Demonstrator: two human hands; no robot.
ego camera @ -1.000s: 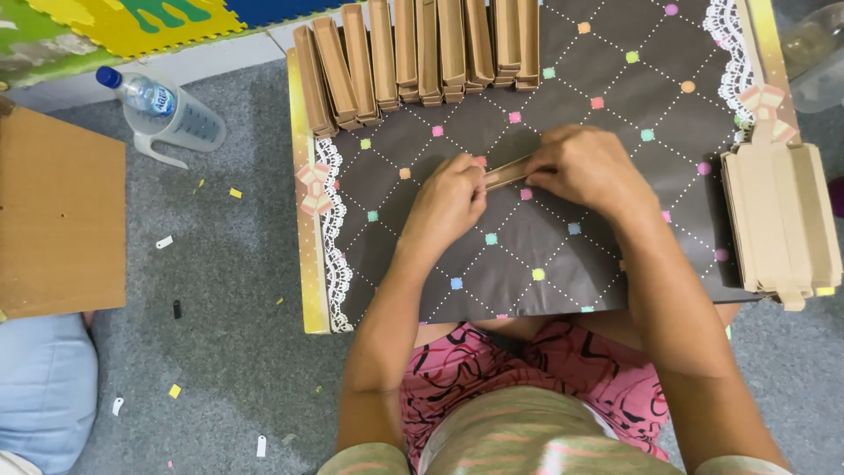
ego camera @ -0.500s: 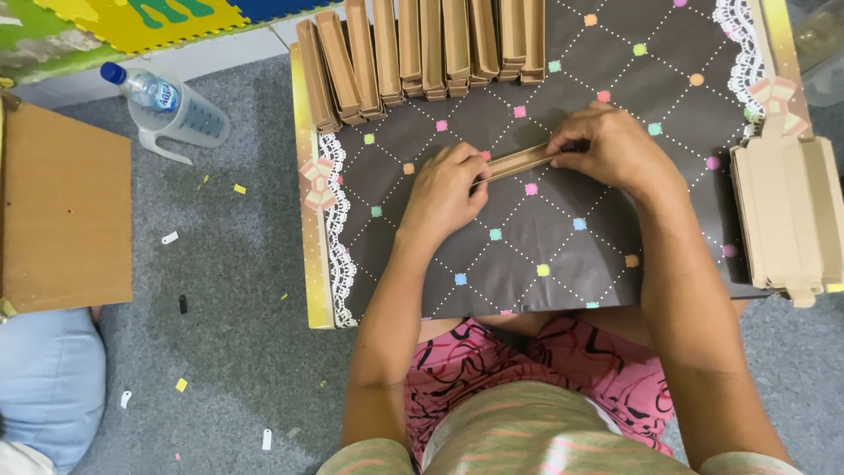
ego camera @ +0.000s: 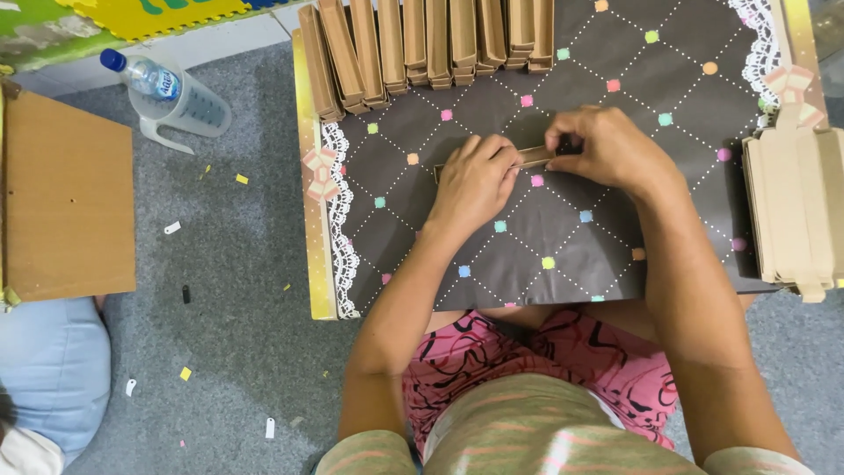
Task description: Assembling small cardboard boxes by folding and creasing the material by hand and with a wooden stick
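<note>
A narrow brown cardboard piece (ego camera: 533, 157) lies on a dark low table (ego camera: 563, 237) patterned with white dotted lines and coloured squares. My left hand (ego camera: 475, 180) presses on its left end and my right hand (ego camera: 607, 145) pinches its right end. Most of the piece is hidden under my fingers. A row of several folded brown cardboard pieces (ego camera: 422, 48) stands along the table's far edge. A flat stack of the same cardboard (ego camera: 796, 215) rests at the table's right edge.
On the grey carpet to the left stand a clear jug holding a plastic bottle (ego camera: 171, 92) and a brown board (ego camera: 66, 198). Small paper scraps are scattered on the carpet. A blue cushion (ego camera: 44, 378) lies at the lower left. Colourful foam mats (ego camera: 132, 18) border the far side.
Both hands have stayed on the cardboard piece. My right hand's fingers have shifted along its right end, and the piece now lies flatter against the table.
</note>
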